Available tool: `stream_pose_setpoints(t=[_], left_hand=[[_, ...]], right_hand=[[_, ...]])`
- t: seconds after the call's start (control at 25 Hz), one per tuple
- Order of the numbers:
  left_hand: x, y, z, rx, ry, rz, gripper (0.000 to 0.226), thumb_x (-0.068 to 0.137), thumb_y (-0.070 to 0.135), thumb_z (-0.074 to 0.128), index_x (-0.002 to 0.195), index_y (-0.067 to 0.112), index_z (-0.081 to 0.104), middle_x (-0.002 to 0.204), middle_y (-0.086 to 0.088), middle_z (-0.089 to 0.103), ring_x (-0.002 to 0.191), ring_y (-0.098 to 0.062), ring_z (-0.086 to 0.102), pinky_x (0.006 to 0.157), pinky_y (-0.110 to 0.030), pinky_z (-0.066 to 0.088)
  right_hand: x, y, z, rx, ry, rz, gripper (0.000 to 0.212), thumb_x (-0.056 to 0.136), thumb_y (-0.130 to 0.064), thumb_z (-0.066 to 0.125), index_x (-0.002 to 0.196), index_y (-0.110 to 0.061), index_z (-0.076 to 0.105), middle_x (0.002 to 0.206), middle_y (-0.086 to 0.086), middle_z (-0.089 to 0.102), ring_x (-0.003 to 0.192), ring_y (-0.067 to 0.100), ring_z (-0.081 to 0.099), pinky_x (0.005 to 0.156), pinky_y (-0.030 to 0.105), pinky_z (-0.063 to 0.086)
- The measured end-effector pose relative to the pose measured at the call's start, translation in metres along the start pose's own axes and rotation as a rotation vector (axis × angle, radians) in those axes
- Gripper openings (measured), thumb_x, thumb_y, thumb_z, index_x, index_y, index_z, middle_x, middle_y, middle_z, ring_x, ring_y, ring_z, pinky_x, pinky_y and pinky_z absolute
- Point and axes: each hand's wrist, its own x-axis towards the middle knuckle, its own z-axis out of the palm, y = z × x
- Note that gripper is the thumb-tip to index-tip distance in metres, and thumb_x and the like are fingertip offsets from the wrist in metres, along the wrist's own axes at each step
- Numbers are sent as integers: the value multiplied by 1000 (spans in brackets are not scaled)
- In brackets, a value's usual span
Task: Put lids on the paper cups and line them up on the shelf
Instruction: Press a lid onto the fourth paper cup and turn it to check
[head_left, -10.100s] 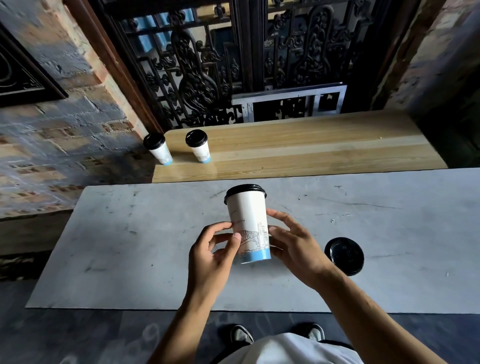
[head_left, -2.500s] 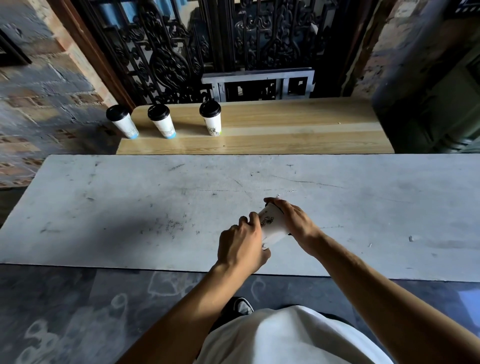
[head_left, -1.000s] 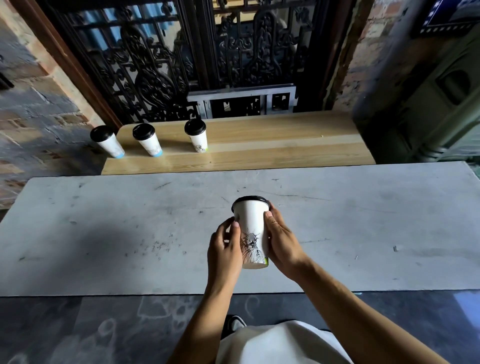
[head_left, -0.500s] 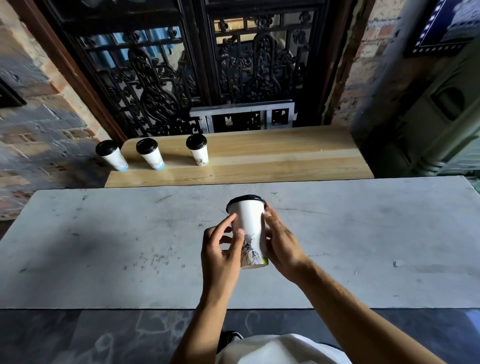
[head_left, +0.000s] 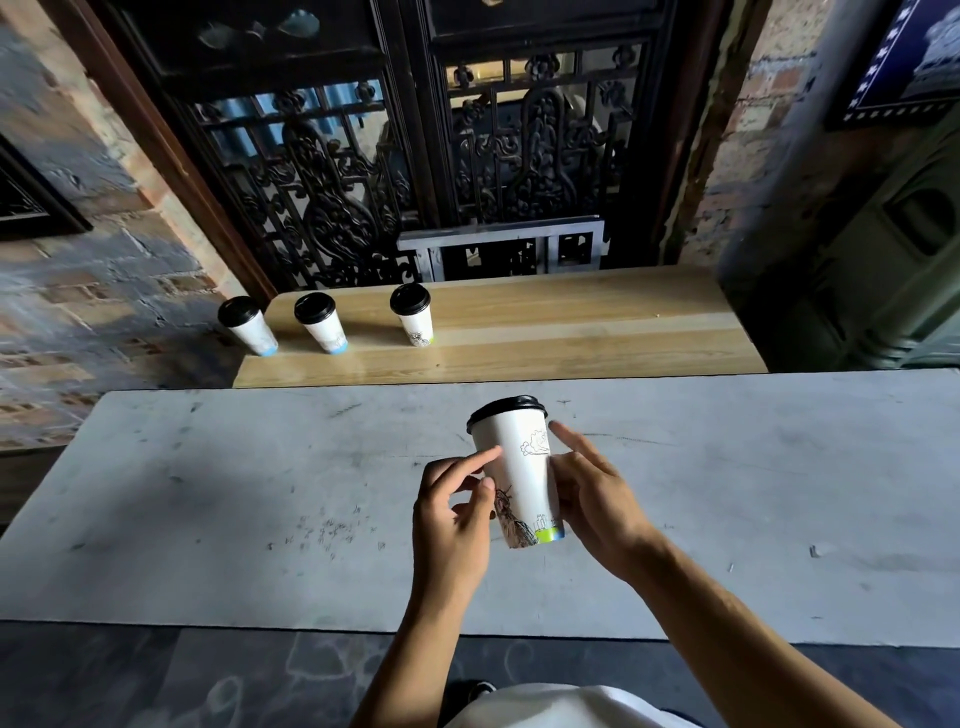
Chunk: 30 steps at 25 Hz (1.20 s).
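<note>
A white paper cup (head_left: 519, 470) with a black lid, line drawings and a green band at its base is held above the grey table (head_left: 234, 493), tilted slightly left. My left hand (head_left: 454, 512) touches its left side with fingertips. My right hand (head_left: 592, 499) grips its right side, index finger lifted. Three lidded cups stand in a row on the wooden shelf (head_left: 571, 332): the left cup (head_left: 247, 325) at the shelf's left end, the middle cup (head_left: 321, 322), and the right cup (head_left: 414, 314).
The shelf runs behind the table, with bare wood to the right of the three cups. A black ornate iron grille (head_left: 415, 171) rises behind the shelf. Brick walls stand on both sides. A green cabinet (head_left: 883, 249) is at the far right.
The cup has been turned in my hands, showing a different drawing, and tilted a little. My right index finger has lifted off it. The view has tipped upward slightly.
</note>
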Motion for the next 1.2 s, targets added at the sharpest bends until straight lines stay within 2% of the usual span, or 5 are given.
stream_pose_setpoints(t=[0.24, 0.4, 0.6, 0.96, 1.2], left_hand=[[5, 3, -1, -15, -2, 8, 48, 93, -6, 59, 107, 35, 77, 106, -1, 65, 97, -16, 66, 75, -45, 64], [3, 11, 1, -90, 14, -70, 33, 94, 5, 66, 106, 35, 74, 110, 0, 70, 97, -7, 68, 73, -25, 60], [3, 15, 4, -123, 17, -119, 25, 82, 25, 73, 106, 33, 71, 105, 4, 75, 101, -11, 71, 78, -32, 62], [7, 20, -3, 16, 33, -47, 34, 92, -4, 63, 104, 25, 74, 112, 0, 71, 96, -1, 67, 68, -13, 56], [6, 19, -2, -84, 58, -110, 26, 93, 7, 67, 105, 30, 73, 100, 8, 77, 96, -12, 72, 74, -28, 61]], right_hand=[[-4, -7, -2, -48, -44, -16, 35, 104, -11, 46, 132, -12, 66, 122, 21, 74, 108, 36, 71, 91, 44, 54], [-6, -8, -2, -41, -17, -4, 30, 103, -15, 54, 129, -13, 66, 118, 17, 76, 94, 24, 72, 83, 38, 56], [-5, -18, -1, 59, -7, 21, 34, 105, -11, 42, 125, -20, 68, 98, 4, 76, 85, 26, 70, 73, 38, 56], [-5, -22, 3, 45, -29, -26, 40, 100, 4, 47, 129, -17, 64, 109, 17, 75, 89, 25, 72, 79, 42, 59], [-10, -24, 6, 81, -57, -59, 40, 94, 9, 57, 130, -8, 60, 107, 22, 70, 90, 24, 73, 72, 32, 59]])
